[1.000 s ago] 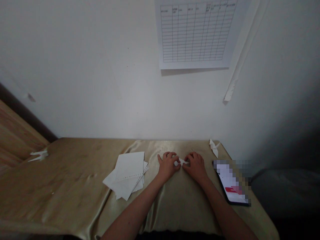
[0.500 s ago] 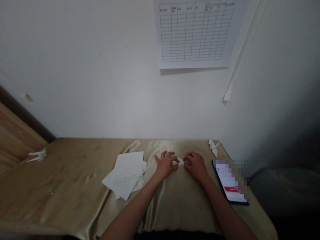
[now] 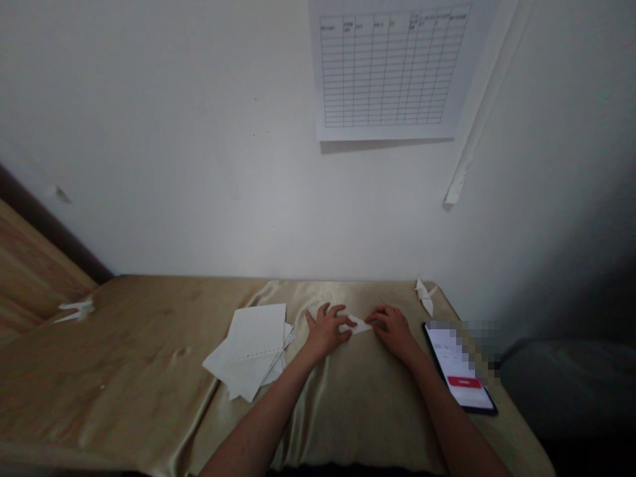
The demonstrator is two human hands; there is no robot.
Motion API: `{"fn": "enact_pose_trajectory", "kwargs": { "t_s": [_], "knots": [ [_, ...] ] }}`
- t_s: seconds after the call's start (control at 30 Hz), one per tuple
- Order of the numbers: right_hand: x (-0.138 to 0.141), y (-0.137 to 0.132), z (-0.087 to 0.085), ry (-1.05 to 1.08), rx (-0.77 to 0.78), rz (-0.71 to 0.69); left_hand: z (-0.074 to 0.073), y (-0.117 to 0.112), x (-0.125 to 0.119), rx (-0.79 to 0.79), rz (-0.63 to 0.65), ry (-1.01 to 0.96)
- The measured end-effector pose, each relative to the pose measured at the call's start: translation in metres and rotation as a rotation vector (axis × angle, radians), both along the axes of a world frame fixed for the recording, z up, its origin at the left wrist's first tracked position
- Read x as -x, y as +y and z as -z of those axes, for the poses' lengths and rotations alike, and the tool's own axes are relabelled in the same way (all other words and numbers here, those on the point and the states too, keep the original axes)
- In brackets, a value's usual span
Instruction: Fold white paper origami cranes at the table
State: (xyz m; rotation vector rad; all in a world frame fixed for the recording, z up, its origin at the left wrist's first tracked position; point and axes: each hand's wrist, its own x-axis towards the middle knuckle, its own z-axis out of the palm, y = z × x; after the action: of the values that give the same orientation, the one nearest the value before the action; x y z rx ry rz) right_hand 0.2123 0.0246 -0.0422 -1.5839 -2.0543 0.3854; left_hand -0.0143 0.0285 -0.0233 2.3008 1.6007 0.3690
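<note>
**Folded paper held flat between two hands**

Folded paper (image 3: 358, 324), a small white piece, lies on the gold satin cloth (image 3: 348, 397) that covers the counter (image 3: 149, 344), a little right of the middle and toward the far edge. The left hand (image 3: 325, 331) rests palm down with its fingers spread; only the thumb and forefinger tip reach the paper's left end, so it pins the piece down and does not grip it. The right hand (image 3: 395, 329) is curled, its fingertips closed on the paper's right end. With one hand at each end, the piece probably stays flat and steady on the slippery cloth.

The paper's long axis runs left to right between the hands, with the left end slightly farther away. It seems to narrow toward the right hand, but it is too small to make out the creases.

A loose stack of white sheets (image 3: 253, 348) lies just left of the left hand, within easy reach. A lit phone (image 3: 460, 374) lies near the right forearm, its screen facing up. A paper crane (image 3: 424, 293) sits at the far right corner, and another folded white shape (image 3: 74, 310) lies far to the left. A printed table chart (image 3: 390, 66) hangs on the wall above.
</note>
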Motion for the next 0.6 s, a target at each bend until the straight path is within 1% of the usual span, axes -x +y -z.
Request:
{"fn": "enact_pose_trajectory", "kwargs": {
  "t_s": [0.13,0.27,0.4,0.6],
  "knots": [
    [-0.001,0.001,0.002,-0.003,-0.011,-0.010,0.001,-0.005,0.005,-0.046,0.023,-0.005],
    [0.001,-0.001,0.000,0.019,-0.008,0.009,0.002,-0.006,0.007,-0.081,0.052,-0.017],
    [0.004,-0.004,-0.006,0.019,-0.012,0.020,0.005,-0.003,0.006,-0.096,0.019,-0.032],
    [0.006,-0.010,-0.008,0.034,-0.038,-0.033,0.006,0.001,0.005,-0.132,-0.050,-0.068]
  ]
}}
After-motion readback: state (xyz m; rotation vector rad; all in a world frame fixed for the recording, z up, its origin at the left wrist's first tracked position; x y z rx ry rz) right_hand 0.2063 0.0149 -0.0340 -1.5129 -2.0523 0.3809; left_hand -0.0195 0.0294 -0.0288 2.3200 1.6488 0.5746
